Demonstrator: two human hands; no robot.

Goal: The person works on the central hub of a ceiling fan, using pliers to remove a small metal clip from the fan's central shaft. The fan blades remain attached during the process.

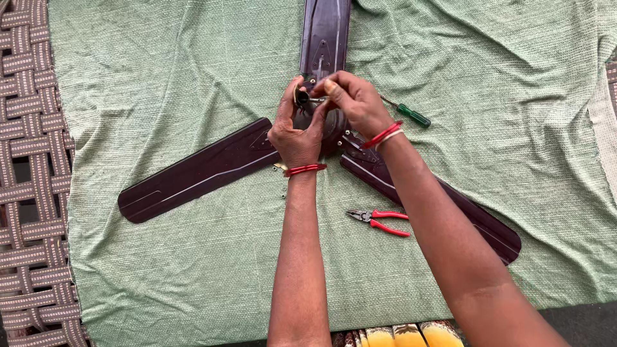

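A dark maroon ceiling fan with three blades lies flat on a green cloth. My left hand wraps around the fan's centre hub and steadies a small metal part at its top. My right hand pinches that same small part from the right, fingertips together over the hub. The hub itself is mostly hidden under both hands. Red bangles sit on both wrists.
Red-handled pliers lie on the cloth just right of my left forearm. A green-handled screwdriver rests beyond my right hand. Small screws lie near my left wrist. A woven strap surface borders the cloth on the left.
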